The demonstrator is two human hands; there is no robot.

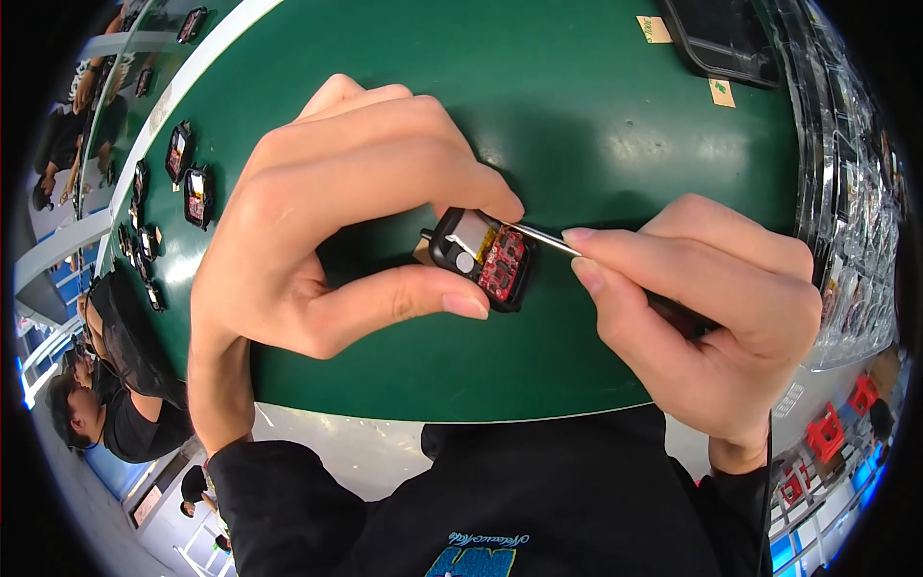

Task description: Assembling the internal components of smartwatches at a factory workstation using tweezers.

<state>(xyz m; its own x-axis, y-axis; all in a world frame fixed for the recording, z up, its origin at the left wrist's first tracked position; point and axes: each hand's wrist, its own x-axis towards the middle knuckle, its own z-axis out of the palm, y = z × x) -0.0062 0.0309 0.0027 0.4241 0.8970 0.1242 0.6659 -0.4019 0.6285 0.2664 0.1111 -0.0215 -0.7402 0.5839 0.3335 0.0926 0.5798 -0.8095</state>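
Between the thumb and index finger of my left hand (356,207) is a small black electronic device (484,258), its case uncovered. Inside it show a red circuit board, a silvery battery-like block with yellow tape and a round metallic part. My right hand (716,308) pinches a thin metal tool (545,238), perhaps tweezers or a probe. The tool's tip lies at the upper edge of the device, close to my left index fingertip; whether it touches the board I cannot tell. Part of the tool's dark rear end is hidden under my right hand.
Several similar open devices (198,197) lie on the green table (577,125) at the left. A black tray (723,40) sits at the far right beside paper labels (722,92). Stacked clear plastic trays (856,221) line the right edge. Another person (125,413) sits at the left.
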